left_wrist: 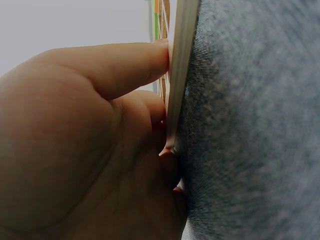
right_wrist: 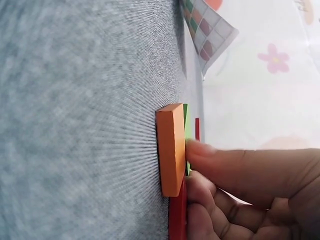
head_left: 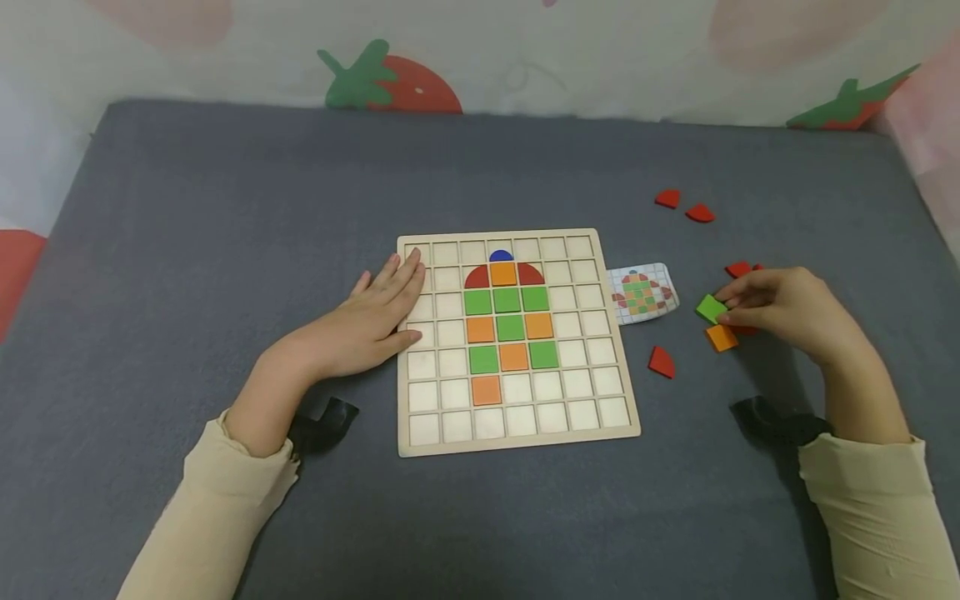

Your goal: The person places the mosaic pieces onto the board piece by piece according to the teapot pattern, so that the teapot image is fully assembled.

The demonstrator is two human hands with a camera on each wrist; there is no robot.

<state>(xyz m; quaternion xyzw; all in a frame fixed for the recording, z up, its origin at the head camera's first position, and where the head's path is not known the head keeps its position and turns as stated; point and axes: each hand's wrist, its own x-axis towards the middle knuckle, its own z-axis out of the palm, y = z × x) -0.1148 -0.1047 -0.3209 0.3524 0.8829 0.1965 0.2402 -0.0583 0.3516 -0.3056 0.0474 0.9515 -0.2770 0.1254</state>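
Note:
A wooden grid board [head_left: 517,444] lies on the dark grey cloth, with green, orange, red and blue tiles set in its cells. My left hand [head_left: 360,321] rests on the board's left edge, fingers spread; in the left wrist view the thumb [left_wrist: 135,62] touches the board's rim [left_wrist: 181,60]. Over on the right, my right hand [head_left: 795,312] pinches a green square tile [head_left: 710,309] between thumb and fingers. Close against it lies an orange square tile [head_left: 722,337], larger in the right wrist view, where this orange tile [right_wrist: 171,150] partly hides the green one [right_wrist: 187,125].
A patterned card [head_left: 642,293] sticks out from the board's right side. Loose red quarter-round pieces lie around: one red piece [head_left: 662,362] near the card, two farther back, including a red piece [head_left: 667,198], and others partly under my right hand.

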